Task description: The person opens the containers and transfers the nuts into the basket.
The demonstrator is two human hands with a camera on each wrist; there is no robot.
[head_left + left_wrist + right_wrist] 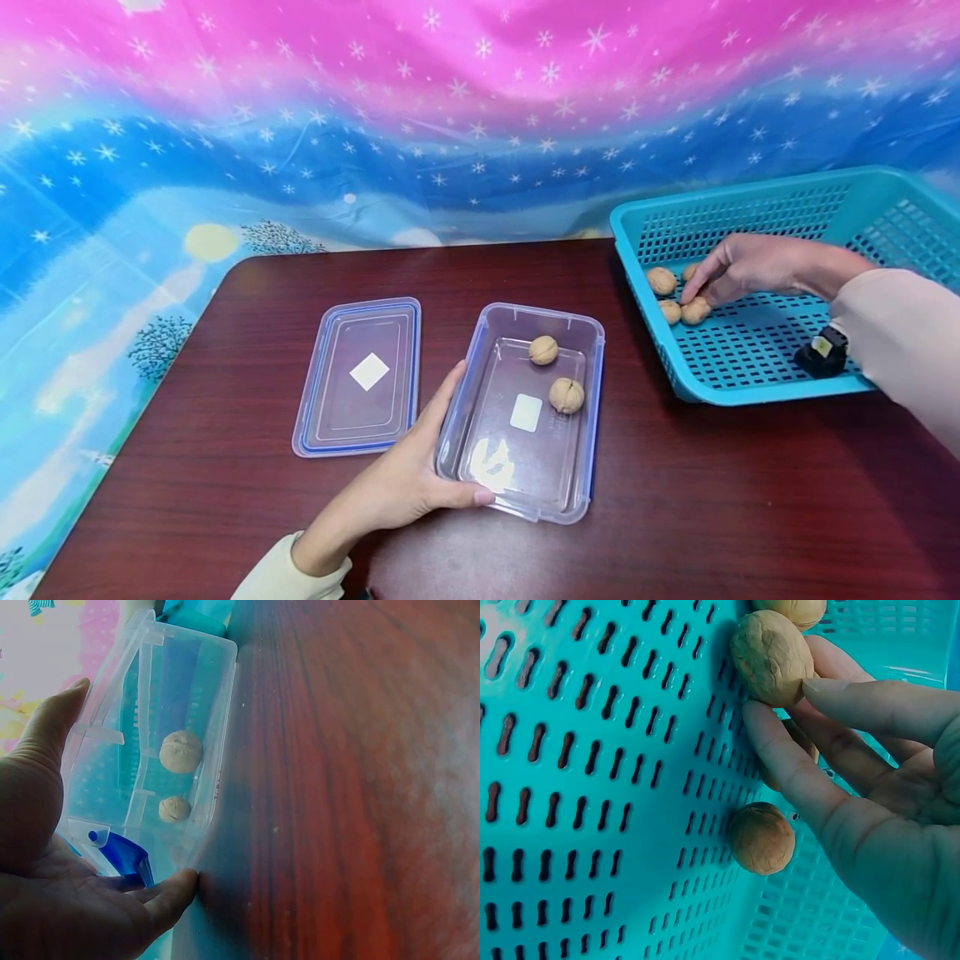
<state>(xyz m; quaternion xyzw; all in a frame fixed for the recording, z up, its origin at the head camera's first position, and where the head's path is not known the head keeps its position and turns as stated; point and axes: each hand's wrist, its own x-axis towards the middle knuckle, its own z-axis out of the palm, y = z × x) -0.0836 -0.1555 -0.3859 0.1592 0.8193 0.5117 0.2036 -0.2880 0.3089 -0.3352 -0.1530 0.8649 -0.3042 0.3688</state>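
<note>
My left hand [408,475] grips the clear plastic container [480,433] at its near left corner, the thumb over the front rim. Inside that container are two walnuts, one [543,350] toward the back and another [566,396] nearer. Down in the turquoise basket [765,392], my right hand [750,271] pinches a walnut [772,658] between thumb and fingertips. Several other walnuts lie around it, among them one [662,281] by the basket's left wall and one [762,838] seen past the fingers in the right wrist view.
A clear lid with a blue seal [360,379] lies flat left of the container. A small black device [822,353] shows beside the right sleeve, over the basket's front. Behind the dark wooden table [187,467] hangs a snowflake-patterned cloth [450,125].
</note>
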